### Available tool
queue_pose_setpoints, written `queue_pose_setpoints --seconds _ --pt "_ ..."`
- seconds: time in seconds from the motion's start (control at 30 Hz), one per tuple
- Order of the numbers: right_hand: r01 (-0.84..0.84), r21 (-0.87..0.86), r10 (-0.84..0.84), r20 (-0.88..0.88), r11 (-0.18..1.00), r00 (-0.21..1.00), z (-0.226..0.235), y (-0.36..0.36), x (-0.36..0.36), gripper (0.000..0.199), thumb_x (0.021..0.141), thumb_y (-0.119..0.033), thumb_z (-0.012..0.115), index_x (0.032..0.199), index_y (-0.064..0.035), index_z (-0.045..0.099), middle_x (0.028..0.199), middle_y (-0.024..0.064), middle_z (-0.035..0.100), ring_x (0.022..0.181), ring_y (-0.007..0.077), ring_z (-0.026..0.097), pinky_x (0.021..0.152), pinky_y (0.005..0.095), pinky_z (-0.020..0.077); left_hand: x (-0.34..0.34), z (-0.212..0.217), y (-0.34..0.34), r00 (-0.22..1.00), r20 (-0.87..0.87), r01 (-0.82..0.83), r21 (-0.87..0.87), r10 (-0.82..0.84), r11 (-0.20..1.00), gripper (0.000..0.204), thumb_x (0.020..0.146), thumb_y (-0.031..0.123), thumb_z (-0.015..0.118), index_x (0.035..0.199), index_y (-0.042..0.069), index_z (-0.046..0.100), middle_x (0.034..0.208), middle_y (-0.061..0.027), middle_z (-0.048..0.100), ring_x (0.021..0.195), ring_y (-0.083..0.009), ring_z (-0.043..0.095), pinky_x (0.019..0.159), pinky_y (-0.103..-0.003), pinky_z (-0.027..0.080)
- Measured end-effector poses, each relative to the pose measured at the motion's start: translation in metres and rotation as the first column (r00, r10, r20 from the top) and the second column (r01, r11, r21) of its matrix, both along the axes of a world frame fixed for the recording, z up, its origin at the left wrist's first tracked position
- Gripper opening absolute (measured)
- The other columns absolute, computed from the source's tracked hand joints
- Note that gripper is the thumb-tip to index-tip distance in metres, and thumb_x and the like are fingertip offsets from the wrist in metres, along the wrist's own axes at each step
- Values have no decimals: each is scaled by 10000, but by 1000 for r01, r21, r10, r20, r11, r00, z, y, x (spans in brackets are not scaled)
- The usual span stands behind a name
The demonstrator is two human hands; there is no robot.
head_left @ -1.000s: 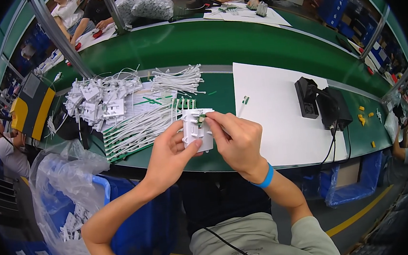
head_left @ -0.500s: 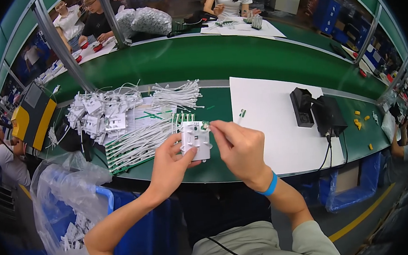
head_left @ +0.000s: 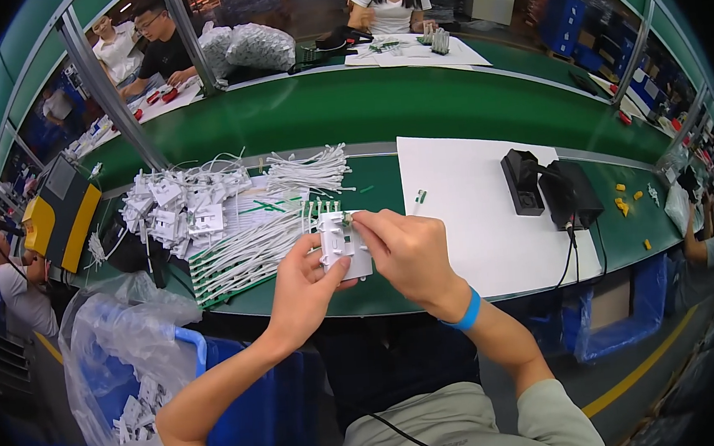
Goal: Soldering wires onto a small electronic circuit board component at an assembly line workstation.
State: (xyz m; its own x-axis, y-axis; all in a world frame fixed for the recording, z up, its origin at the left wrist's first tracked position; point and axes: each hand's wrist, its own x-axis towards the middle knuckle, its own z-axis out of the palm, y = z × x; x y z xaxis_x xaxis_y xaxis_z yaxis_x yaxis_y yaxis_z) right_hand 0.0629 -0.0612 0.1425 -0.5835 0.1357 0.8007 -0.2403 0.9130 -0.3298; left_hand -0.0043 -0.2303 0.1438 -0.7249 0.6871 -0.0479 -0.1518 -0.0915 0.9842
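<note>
1. Dead centre, the left hand (head_left: 303,284) clasps a white plastic housing (head_left: 360,264) along its nine o'clock edge, thumb on top, presumably bracing it face up.
2. The right hand (head_left: 414,250) is pinched narrow at the housing's one o'clock corner, likely for fine work; I can't tell what, if anything, sits between the fingertips.
3. White wires (head_left: 246,257) at nine and heaped housings (head_left: 175,205) near ten probably lie there for easy reach.
4. No brand, label or writing is readable from here.

Right hand (head_left: 411,250) now farther over white housing (head_left: 338,243)
</note>
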Motion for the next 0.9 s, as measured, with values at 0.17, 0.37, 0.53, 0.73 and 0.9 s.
queue_pose_setpoints --seconds 0.17,0.37,0.53,0.73,0.9 --pt "-21 167 21 1 986 1000 7 4 6 169 823 -44 758 989 -59 736 680 55 650 517 223 620 456 331 455 -8 -7 -3 1000 -10 2 6 -2 1000 278 995 20 619 1241 -46 509 1142 -148 682 992 -190 708 825 -305 634" --pt "-160 40 162 -48 986 986 12 6 6 156 847 -7 745 999 -39 732 714 82 684 539 230 645 474 316 478 -12 -8 -3 1000 2 16 -36 -15 999 284 998 13 603 1262 -34 508 1170 -149 674 1029 -215 698 844 -338 640" --pt "-195 -110 195 -18 975 981 6 6 -1 110 873 1 731 982 -17 736 770 117 722 575 220 679 507 293 510 -7 -5 -4 999 18 26 2 -26 1000 274 987 18 623 1232 -27 510 1146 -139 689 995 -200 720 831 -310 630" --pt "-202 -138 202 -15 970 979 1 8 -6 93 871 -9 740 964 -15 744 769 122 726 560 209 670 502 286 503 -5 -3 -1 999 -19 48 30 -47 998 245 981 10 629 1190 -24 505 1128 -143 690 981 -194 721 825 -314 631" --pt "-157 -151 163 27 976 986 -1 5 -6 125 850 -78 783 967 -54 746 695 105 701 518 214 650 480 296 484 -4 -12 -3 999 -32 39 50 -37 998 258 966 -9 640 1185 -20 504 1104 -142 695 959 -185 721 809 -314 633"
